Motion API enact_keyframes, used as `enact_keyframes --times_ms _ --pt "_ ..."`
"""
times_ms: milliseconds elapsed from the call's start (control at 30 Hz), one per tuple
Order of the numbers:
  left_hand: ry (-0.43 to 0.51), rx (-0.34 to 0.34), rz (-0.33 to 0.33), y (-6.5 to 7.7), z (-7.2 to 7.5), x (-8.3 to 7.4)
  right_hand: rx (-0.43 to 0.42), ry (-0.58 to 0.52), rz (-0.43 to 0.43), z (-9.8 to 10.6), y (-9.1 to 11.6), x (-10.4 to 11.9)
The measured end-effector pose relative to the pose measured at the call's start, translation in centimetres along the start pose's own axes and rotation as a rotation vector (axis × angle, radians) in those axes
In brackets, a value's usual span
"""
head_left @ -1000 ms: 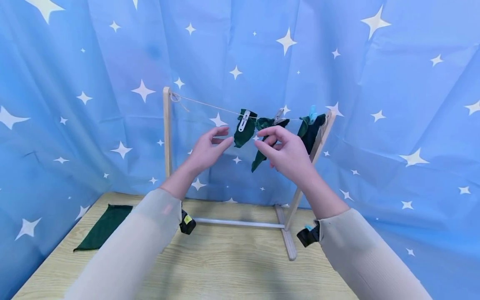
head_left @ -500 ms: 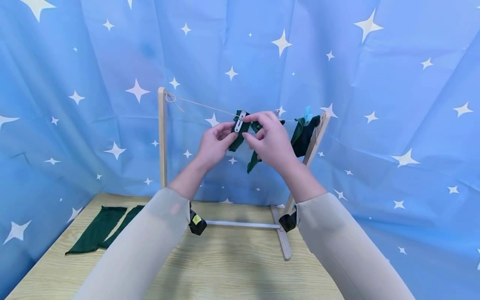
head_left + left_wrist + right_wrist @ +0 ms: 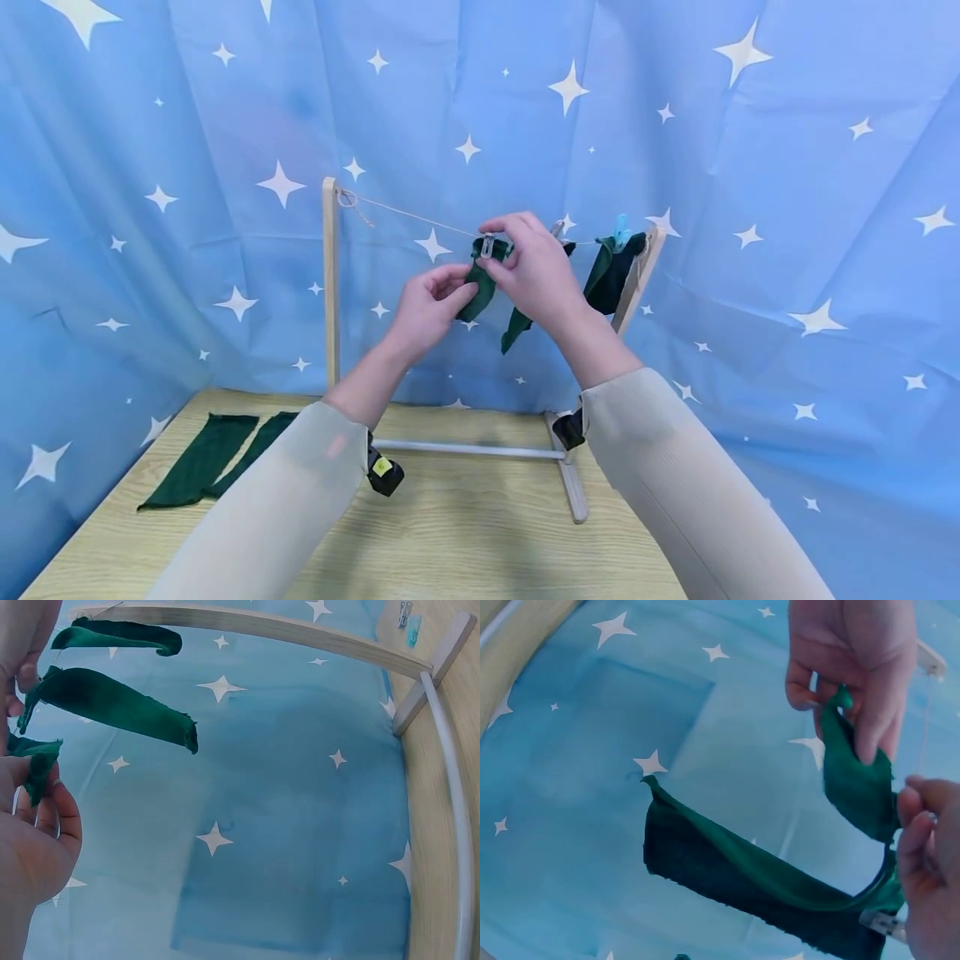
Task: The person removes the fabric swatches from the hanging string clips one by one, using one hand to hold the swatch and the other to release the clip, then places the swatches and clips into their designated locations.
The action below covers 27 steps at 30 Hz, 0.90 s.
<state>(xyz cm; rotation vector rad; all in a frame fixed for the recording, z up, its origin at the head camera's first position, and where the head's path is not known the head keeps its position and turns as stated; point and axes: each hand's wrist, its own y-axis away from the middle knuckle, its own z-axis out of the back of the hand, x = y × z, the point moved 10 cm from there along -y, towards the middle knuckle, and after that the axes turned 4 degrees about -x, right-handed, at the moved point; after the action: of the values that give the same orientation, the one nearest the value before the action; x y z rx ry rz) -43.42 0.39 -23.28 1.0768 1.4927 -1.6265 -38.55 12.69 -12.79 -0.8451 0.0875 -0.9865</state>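
In the head view a small green cloth (image 3: 482,290) hangs from a string (image 3: 412,215), with a pale clothespin (image 3: 487,247) at its top. My left hand (image 3: 432,302) pinches the cloth's left side between thumb and fingers. Thumb and fingertips of my right hand (image 3: 536,271) pinch the clothespin. Partly behind that hand is a second green cloth (image 3: 514,332), and a grey clothespin (image 3: 557,227) shows just above. The right wrist view shows the held cloth (image 3: 855,780) bent under my left thumb. A third green cloth (image 3: 617,279) hangs farther right under a blue clothespin (image 3: 621,232).
The string runs between a left wooden post (image 3: 332,283) and a right wooden post (image 3: 639,279). A white bar (image 3: 472,450) joins them low down. Two green cloths (image 3: 198,461) lie flat on the table at left. A blue clothespin (image 3: 413,631) lies near the rack's foot.
The right hand has come in from the right and now pinches the clothespin, which has turned. The left hand has moved to the cloth and pinches it; the cloth hangs slightly lower.
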Motion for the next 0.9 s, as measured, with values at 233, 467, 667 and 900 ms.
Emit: enact_keyframes --times_ms 233,467,667,900 --pt "0.009 -0.027 0.012 0.8 1.1 0.9 -0.031 -0.138 -0.085 0.9 -0.5 -0.3" --pt "-0.007 -0.047 0.036 0.9 2.1 1.6 -0.011 -0.256 -0.188 1.5 -0.5 -1.1" --pt "0.01 -0.029 0.053 1.2 2.4 1.5 -0.053 -0.291 -0.214 2.2 -0.5 -1.2" --pt "0.029 0.03 0.069 1.9 2.3 0.8 -0.175 -0.27 -0.206 3.7 -0.4 -1.2"
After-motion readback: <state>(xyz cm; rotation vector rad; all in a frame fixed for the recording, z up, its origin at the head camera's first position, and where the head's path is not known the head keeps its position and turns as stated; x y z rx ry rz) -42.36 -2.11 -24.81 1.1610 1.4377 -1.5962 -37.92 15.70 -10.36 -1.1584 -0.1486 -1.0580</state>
